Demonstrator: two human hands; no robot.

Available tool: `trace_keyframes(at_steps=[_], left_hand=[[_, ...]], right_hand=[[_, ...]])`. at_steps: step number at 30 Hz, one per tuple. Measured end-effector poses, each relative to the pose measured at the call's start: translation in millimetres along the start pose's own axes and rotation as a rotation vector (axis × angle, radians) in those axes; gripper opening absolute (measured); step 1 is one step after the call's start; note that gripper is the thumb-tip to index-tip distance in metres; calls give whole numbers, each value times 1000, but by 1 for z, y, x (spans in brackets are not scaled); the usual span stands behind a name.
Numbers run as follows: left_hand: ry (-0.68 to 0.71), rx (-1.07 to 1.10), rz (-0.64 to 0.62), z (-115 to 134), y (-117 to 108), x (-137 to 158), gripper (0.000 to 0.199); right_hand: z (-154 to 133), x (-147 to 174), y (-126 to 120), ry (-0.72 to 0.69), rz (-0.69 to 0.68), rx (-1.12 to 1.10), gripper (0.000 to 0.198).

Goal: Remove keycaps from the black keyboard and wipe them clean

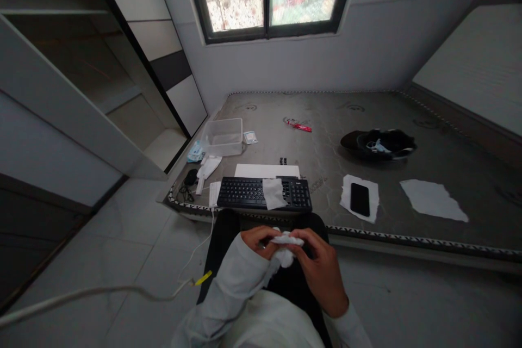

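Above my lap, a crumpled white tissue [287, 239] is pinched between the fingers of my left hand [259, 240] and my right hand [324, 269]. Both hands are closed on it, and part of it hangs below the fingers. Whether something small is wrapped inside, I cannot tell. Just beyond my knees lies a black keyboard [240, 193] at the mattress edge. Another white tissue [274, 194] lies across its keys, right of the middle. Several small black pieces, apparently keycaps [283, 161], sit behind it, next to a flat white strip [265, 170].
A clear plastic box [224, 145] stands at the mattress's left, near a white power strip [214, 194]. A phone [360, 199] rests on a tissue at right, with another white sheet [434, 199] and a dark cap [354, 143] nearby. A cable [134, 290] crosses at left.
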State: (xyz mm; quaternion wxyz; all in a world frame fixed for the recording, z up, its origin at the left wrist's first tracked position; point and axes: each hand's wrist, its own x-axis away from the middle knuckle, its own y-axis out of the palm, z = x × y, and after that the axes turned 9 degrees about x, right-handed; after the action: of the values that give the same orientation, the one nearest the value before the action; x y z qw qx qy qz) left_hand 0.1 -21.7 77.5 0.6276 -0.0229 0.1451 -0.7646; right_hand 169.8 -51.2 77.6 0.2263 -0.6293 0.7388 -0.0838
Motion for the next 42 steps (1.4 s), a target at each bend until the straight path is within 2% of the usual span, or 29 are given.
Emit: trace_keyframes(at_steps=[6,11,14,17,20,24,29,31,37,42], left_hand=[[229,-1,1,4,-2,1,13],[407,59,-65,12,-3,-3,11],[465,106,-104,13,-5,-6,18],[453,82,-135,7,-7,-7,32],[466,41,-92,0,-8,-7,42],[463,5,9,-2,-6,-3,32],[264,-61,-59,4,-1,0,29],[232,-117,-71,4,2,1,26],[438,-295,-151,-3,2,2,22],[317,-293,-94,-1,1,2,16]], right_hand=[[-7,0,-8,-212,69,49,9],[-6,0,-19,-286,100,91,13],[-4,2,-21,-309,130,76,16],[-3,5,-18,-297,134,52,16],[-1,7,-14,-290,115,25,15],[2,7,-11,-278,12,7,19],[-3,5,-8,-147,14,37,15],[-6,5,-5,-73,27,68,16],[-3,6,0,73,21,103,24],[-1,4,-5,129,-49,58,23]])
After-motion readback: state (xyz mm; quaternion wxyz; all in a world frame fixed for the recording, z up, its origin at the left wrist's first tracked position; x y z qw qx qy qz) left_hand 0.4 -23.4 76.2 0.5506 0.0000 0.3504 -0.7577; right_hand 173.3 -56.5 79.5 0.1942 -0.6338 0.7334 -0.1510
